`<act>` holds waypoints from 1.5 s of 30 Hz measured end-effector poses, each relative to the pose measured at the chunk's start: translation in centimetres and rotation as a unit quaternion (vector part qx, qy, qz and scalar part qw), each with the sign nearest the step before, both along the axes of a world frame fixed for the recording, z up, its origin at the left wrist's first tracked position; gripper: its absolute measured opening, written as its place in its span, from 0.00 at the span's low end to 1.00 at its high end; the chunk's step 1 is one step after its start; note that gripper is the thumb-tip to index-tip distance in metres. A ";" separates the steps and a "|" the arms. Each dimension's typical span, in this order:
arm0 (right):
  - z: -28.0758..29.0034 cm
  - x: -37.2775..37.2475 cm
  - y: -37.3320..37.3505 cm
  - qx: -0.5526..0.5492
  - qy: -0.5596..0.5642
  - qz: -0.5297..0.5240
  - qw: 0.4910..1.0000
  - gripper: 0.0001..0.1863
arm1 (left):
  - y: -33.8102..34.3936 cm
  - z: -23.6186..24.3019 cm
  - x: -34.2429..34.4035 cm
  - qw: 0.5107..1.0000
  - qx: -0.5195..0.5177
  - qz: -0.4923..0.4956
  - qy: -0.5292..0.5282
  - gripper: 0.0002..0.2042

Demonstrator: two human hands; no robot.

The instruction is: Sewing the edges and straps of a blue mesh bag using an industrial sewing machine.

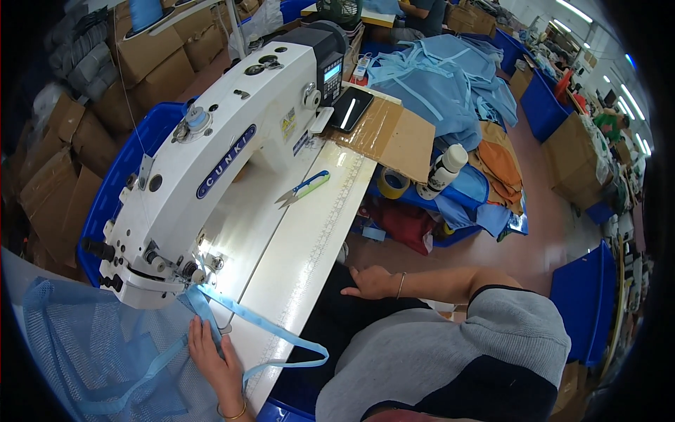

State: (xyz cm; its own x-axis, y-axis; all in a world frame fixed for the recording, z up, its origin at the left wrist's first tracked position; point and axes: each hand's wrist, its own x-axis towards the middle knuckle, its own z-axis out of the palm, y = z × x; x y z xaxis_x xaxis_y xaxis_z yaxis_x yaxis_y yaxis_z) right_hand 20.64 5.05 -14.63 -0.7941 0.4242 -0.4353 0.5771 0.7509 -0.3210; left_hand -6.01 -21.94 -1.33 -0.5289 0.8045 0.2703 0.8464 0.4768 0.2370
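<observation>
My left hand (214, 359) lies flat with fingers stretched out on light-blue mesh fabric (126, 337), next to the needle area of a white sewing machine (232, 148). A light-blue binding strip (274, 327) runs from under the presser foot, loops over the table edge and comes back near my left wrist. The needle and foot are partly hidden by the machine head. My right hand (376, 281) rests on my dark-clothed leg, thumb and fingers apart, holding nothing. On the white machine table (281, 260) lie thread snips (306, 188) with blue-green handles.
A black phone (351, 109) lies on cardboard (401, 137) at the table's far end. Beyond are a white bottle (444, 171), a yellow tape roll (392, 183) and heaped blue garments (443, 84). Blue bins (583, 302) stand right; cardboard boxes (151, 63) crowd the left.
</observation>
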 end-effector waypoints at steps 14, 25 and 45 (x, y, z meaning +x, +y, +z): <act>0.2 0.5 -0.3 -0.002 -0.006 -0.006 1.000 0.47 | -0.2 0.0 0.3 1.000 0.002 -0.008 -0.005 0.21; 1.9 -0.1 -0.1 0.120 0.324 0.099 0.933 0.21 | 0.4 1.3 -0.5 0.998 0.040 -0.023 -0.049 0.19; 10.6 -5.3 -9.7 -0.645 0.096 -0.012 0.758 0.09 | 4.6 1.4 3.4 0.996 -0.010 -0.081 0.024 0.26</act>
State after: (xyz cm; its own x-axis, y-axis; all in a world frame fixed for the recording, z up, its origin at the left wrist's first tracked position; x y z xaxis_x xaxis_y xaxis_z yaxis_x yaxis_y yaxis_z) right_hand 15.35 -4.62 -4.01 -0.8938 -0.2415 -0.3779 0.4359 -0.2695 -0.8587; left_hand -2.59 -17.35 0.04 -0.3778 0.8841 0.2751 0.9230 0.3363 0.1868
